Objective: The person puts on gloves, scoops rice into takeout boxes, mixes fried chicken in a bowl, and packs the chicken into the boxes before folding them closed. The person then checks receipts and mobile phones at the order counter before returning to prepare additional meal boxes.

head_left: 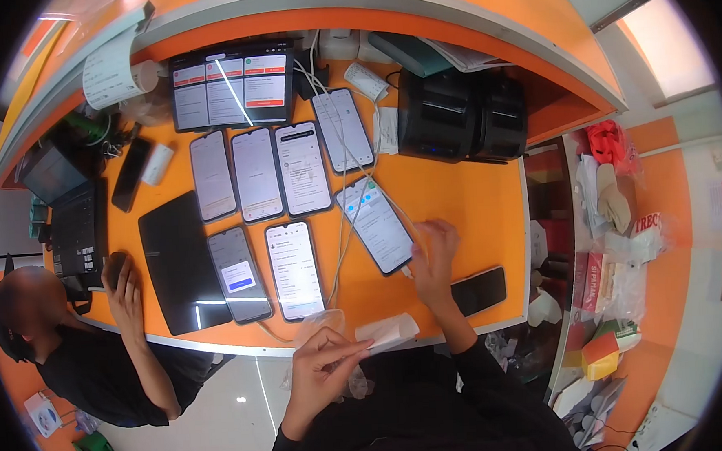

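Note:
Pinched between the fingers of my left hand is a curled white paper receipt, held over the desk's front edge. A clear plastic bag hangs behind and below that hand. My right hand has its fingers apart and bent, beside the lower right edge of a lit phone; whether a fingertip touches it I cannot tell. A white cable plugs in at this phone's lower end. Closer to the front edge, right of my right wrist, lies a dark phone.
Several lit phones, one being a white-screened phone, lie left of my right hand under loose white cables. A tablet and black printers stand behind. At left, a co-worker's hand holds a mouse beside a laptop.

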`<state>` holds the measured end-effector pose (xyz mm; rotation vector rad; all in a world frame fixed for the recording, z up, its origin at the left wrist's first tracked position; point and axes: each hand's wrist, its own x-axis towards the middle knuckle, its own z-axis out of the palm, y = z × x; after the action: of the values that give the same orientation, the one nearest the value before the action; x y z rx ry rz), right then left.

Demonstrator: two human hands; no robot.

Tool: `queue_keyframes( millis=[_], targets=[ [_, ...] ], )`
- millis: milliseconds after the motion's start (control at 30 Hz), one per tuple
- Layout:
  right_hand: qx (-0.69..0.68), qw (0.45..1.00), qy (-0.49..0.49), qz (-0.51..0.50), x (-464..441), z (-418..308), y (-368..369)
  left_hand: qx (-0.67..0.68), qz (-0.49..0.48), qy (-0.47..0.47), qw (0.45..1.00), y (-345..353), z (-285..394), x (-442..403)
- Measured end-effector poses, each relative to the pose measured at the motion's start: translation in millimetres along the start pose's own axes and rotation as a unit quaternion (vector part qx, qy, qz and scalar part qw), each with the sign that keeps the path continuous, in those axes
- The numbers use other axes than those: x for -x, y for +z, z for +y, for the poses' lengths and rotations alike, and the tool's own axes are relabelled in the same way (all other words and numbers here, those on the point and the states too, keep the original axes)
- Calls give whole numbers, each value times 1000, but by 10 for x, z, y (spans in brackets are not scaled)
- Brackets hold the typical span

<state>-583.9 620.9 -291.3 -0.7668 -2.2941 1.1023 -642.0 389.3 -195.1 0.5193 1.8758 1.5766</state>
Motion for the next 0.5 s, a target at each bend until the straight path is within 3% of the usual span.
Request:
queue_keyframes(
  millis=[67,167,267,367,467,500],
  targets=[
    [-143,986,79,-34,123,43,-154,-8,27,-44,999,-2,4,22],
    [-315,904,80,-279,190,-242,-501,-19,79,-51,995,18,-10,34],
    [-176,945,-59,-271,230,-834,-579,-39,102,-42,993,58,-10,49],
    [-66,973,-101,-196,420,-939,-530,-69,77,-12,995,82,17,72],
    [-156,963,-71,-209,525,-862,-463,-103,23,79,991,13,-7,85],
    [-163,945,-89,-268,511,-870,-487,-109,20,121,986,-11,20,46]
  ],
)
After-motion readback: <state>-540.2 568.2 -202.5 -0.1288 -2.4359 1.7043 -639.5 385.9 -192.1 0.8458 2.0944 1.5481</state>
